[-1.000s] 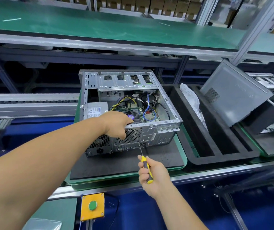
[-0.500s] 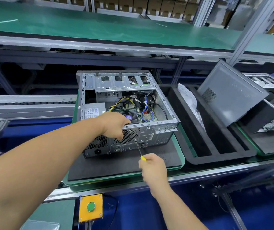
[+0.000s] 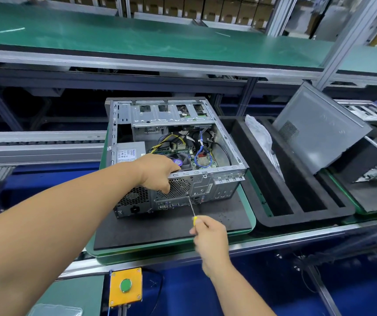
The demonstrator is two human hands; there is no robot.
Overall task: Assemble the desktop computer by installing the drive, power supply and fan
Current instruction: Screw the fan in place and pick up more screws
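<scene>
Two hands at the case (image 3: 208, 183); foam tray (image 3: 297, 201) beside

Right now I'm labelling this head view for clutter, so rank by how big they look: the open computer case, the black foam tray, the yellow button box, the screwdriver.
1. open computer case
2. black foam tray, close to the case and partly covered, so unsure
3. yellow button box
4. screwdriver, partly hidden in the right hand

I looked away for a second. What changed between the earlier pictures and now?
The right hand pushed the screwdriver forward, bringing its tip from short of the case up to the rear panel, at the corner of the fan grille. Its yellow handle is now mostly hidden in the fist. The left hand stayed gripping the case's rear top edge, and the case stayed on its mat.
</scene>
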